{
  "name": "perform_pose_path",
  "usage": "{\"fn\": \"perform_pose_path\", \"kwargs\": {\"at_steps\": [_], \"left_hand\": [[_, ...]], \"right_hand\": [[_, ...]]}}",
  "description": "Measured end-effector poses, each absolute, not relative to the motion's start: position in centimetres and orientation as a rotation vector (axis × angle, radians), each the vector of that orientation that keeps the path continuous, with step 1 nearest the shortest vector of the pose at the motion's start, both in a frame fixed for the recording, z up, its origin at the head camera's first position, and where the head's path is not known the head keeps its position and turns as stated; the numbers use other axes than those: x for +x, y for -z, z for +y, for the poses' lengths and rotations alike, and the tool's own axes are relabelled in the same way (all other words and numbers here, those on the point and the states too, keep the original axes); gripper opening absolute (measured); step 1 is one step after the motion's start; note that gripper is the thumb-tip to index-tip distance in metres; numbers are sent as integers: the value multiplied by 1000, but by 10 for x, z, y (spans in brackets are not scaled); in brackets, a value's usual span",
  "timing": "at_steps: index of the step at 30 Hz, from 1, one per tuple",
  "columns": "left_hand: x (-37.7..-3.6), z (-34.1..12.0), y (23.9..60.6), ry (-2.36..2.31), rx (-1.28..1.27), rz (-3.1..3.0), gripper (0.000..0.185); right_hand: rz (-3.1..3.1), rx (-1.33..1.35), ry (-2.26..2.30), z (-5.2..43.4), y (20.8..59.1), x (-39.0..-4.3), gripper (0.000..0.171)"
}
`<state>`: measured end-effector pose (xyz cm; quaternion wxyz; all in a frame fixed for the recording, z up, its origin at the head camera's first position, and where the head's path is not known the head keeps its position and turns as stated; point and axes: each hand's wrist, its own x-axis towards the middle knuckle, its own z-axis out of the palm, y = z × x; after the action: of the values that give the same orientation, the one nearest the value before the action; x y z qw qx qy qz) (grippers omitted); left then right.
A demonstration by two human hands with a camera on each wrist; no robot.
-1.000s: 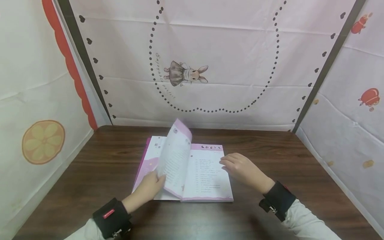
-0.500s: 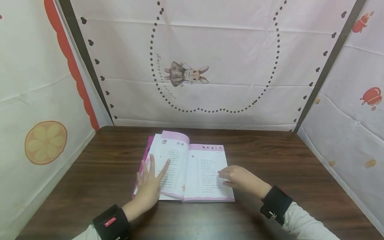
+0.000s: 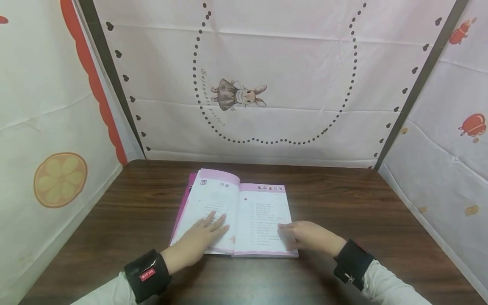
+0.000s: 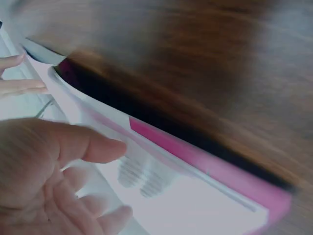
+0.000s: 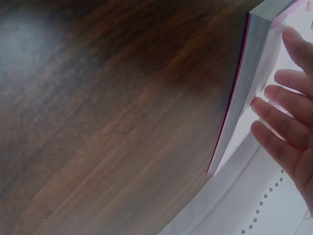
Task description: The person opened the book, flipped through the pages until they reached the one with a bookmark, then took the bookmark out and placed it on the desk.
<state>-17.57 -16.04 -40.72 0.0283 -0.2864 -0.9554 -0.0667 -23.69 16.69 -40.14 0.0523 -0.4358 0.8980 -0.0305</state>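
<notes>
Here, both hands (image 3: 196, 240) (image 3: 313, 238) overlie an open book (image 3: 262, 212).

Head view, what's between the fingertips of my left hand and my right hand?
In the head view, the open book lies between your left hand and right hand: its center fold and printed right page.

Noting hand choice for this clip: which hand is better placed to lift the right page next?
Probably the right hand: its fingers are at the outer edge of the right page. The left hand is over the left page, farther from that edge.
</notes>
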Motion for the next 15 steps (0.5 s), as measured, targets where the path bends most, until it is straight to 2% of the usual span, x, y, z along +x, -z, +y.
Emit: {"fn": "perform_pose_path", "kwargs": {"at_steps": [3,9,15], "left_hand": [[-174,-158,403,199,-905,-2969,51],[-176,-149,399,202,-812,-3121,58],[-179,-144,393,194,-773,-3166,47]], "right_hand": [[2725,-1327,71,167,401,-234,48],[2693,-1325,77,168,401,-232,55],[2677,-1311,92,170,402,-231,64]]}}
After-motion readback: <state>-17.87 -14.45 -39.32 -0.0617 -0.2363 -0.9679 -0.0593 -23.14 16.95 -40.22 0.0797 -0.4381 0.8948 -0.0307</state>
